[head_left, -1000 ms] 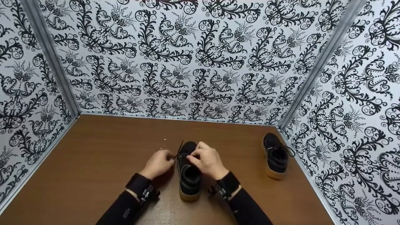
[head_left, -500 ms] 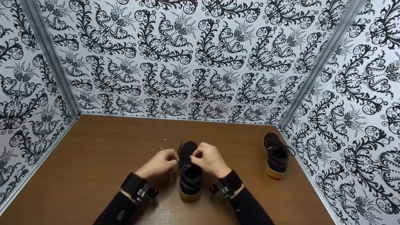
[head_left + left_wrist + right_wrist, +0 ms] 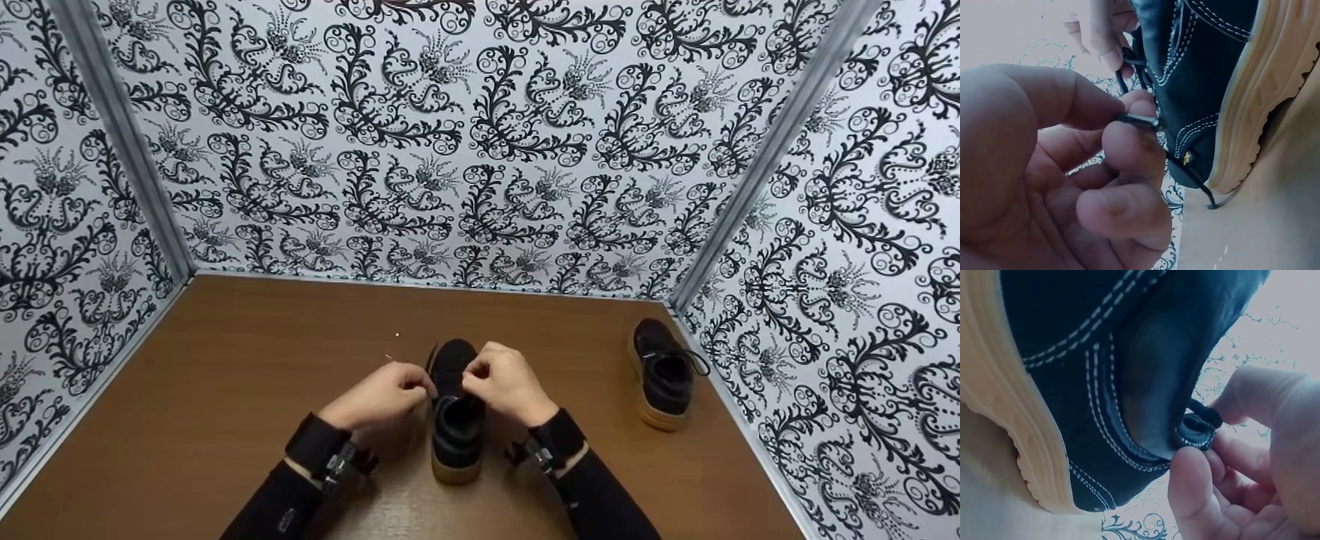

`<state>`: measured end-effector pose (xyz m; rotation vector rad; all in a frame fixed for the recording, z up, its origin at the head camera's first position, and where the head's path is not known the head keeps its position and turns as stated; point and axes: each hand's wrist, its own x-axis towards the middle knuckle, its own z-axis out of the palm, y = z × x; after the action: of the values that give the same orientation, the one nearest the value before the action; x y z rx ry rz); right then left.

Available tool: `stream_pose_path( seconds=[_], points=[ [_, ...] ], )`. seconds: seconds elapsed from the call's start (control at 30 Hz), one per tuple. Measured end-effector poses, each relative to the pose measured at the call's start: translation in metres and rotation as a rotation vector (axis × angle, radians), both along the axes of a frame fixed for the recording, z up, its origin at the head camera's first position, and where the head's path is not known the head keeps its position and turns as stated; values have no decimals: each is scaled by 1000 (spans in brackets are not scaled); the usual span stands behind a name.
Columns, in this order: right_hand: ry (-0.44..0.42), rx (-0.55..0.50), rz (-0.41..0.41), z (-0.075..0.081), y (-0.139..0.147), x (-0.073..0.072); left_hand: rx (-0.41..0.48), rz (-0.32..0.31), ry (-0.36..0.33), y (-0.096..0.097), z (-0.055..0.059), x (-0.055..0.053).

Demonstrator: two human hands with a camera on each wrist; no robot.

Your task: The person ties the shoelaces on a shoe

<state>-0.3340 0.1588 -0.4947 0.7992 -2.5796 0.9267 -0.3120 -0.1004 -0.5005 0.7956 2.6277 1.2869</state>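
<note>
A black shoe (image 3: 456, 442) with a tan sole stands on the table, toe pointing away from me. My left hand (image 3: 384, 391) is at its left side, near the laces, and pinches a black shoelace (image 3: 1139, 120) between thumb and fingers. From there the lace trails down past the shoe's toe in the left wrist view. On the other side, my right hand (image 3: 510, 381) pinches a black lace loop (image 3: 1203, 410) at the top of the shoe, by the tongue. The ankle opening faces me between both wrists.
A second black shoe (image 3: 661, 382) with a tied lace stands at the right, close to the side wall. Patterned wall panels (image 3: 420, 150) enclose the brown table (image 3: 247, 360) at the back and sides. Tiny light specks lie beyond my left hand.
My left fingers have shifted slightly right and toward me along the shoe, while that forearm swung left. My right hand has moved a little to the right. The lace end by the toe sits lower.
</note>
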Motion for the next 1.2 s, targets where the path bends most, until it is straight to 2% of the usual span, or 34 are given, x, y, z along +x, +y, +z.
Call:
stream_pose_path(
  seconds=[0.2,0.47,0.67,0.8,0.97,1.2],
  points=[
    [-40,-23,-17,1,0,1,-52,-8,103,0,4,3],
    [-62,-9,-13,3,0,2,-234,69,354,-2,-3,0],
    [-75,-8,-18,3,0,2,-274,73,508,-7,-8,-2],
    [-81,-6,-23,3,0,2,-256,86,598,-12,-8,-2],
    [-85,-6,-21,3,0,2,-179,108,648,-17,-6,-5],
    [-92,-21,-19,2,1,1,-91,74,593,-19,-1,-9]
  ],
)
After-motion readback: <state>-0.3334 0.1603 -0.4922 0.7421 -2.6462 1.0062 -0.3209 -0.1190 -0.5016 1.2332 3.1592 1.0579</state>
